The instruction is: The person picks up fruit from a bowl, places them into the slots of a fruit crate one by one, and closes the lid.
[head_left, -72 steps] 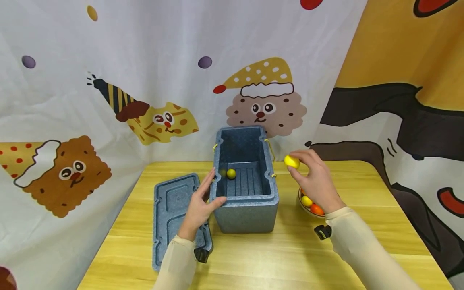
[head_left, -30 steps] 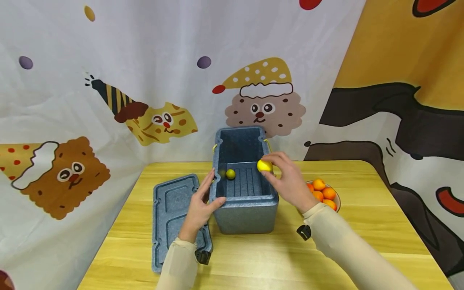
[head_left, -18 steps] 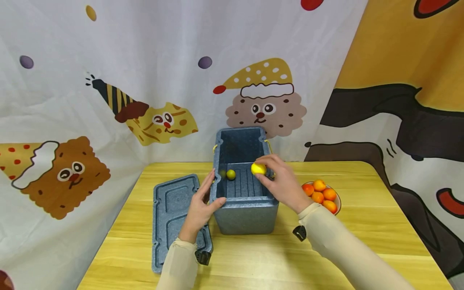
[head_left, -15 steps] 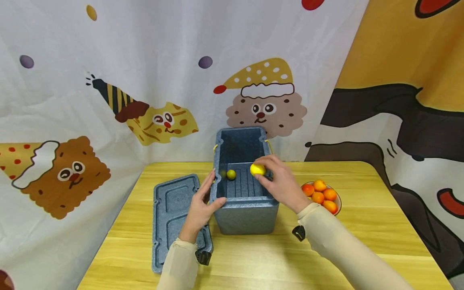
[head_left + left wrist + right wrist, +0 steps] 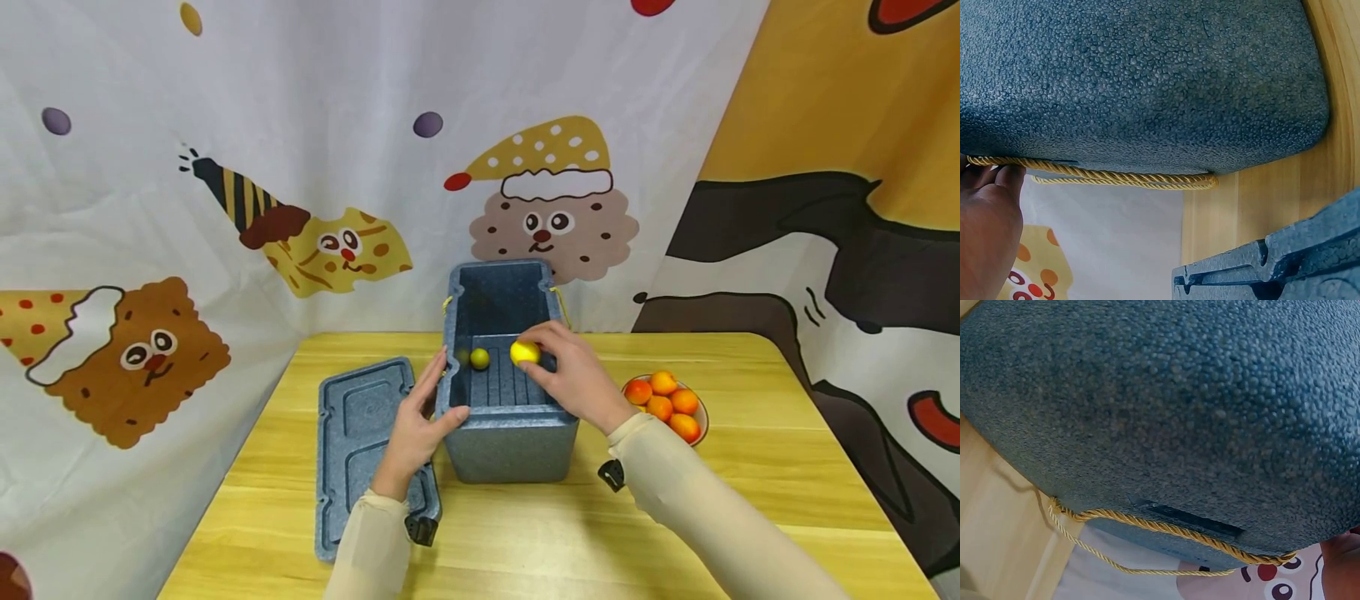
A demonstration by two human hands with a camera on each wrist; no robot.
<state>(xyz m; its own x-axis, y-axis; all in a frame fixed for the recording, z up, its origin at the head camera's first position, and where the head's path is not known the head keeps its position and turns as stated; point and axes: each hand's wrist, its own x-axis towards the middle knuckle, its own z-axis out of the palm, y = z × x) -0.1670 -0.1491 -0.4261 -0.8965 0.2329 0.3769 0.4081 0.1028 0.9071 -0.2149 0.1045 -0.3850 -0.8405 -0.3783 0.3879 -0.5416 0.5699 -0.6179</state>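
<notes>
A grey-blue foam box (image 5: 510, 448) stands uncovered on the table, with yellow rope handles (image 5: 1116, 178) at its sides. My right hand (image 5: 579, 373) pinches a yellow lemon (image 5: 524, 352) between thumb and fingers, over the box's opening. Inside, near the left wall, lies a smaller-looking yellow fruit (image 5: 479, 359), probably another lemon. My left hand (image 5: 417, 427) rests on the box's front left corner, its fingers straight along the outer left side and its thumb on the front rim. In the right wrist view, the box wall hides the lemon.
The box's lid (image 5: 367, 408) lies flat on the table left of the box, partly under the left forearm. To the right stands a bowl (image 5: 703, 423) with several orange fruits (image 5: 684, 401). A printed curtain (image 5: 337, 100) hangs behind the table (image 5: 510, 542).
My right hand has carried the lemon leftward from beside the box, above the bowl, to over the opening. The bowl has come into fuller view. My left hand stays at the corner.
</notes>
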